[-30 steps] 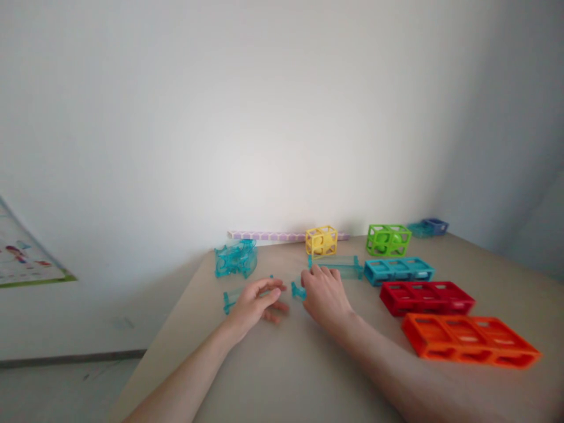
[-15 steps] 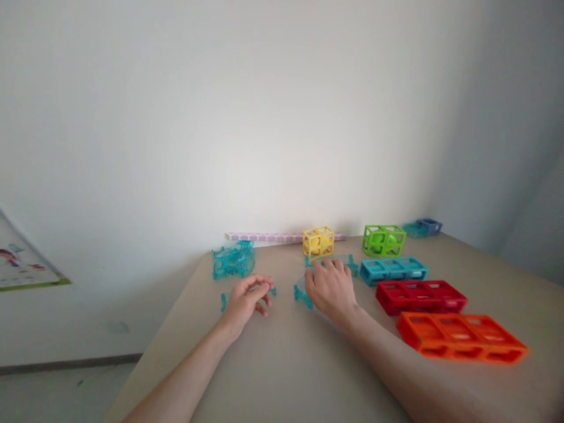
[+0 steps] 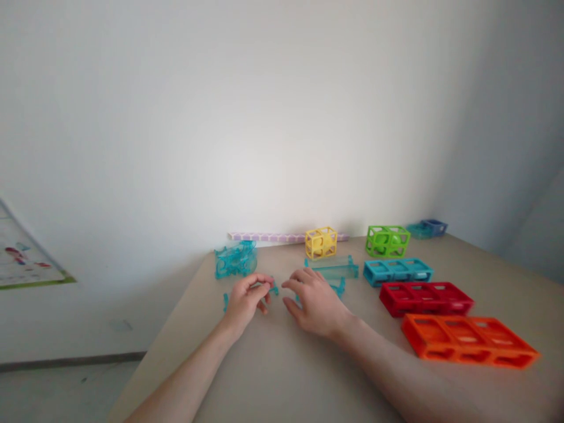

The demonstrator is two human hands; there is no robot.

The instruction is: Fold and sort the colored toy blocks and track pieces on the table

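My left hand hovers over the table with thumb and index finger pinched together. A small reddish spot shows at its fingertips, too small to make out. Just beyond them is a small teal part, and another teal piece shows behind the hand. To the right, my right hand is open, palm down, its thumb and fingers apart and nothing visible in them. It partly hides a translucent teal piece. A longer translucent teal piece lies behind it.
Orange, red and blue open-frame blocks line the right side. Green and yellow frames stand farther back. A teal pile lies at the back left, near a purple patterned strip along the wall.
My right hand has moved left and nearer my left hand, uncovering the long teal piece behind it. My left hand keeps its pinch in nearly the same place.
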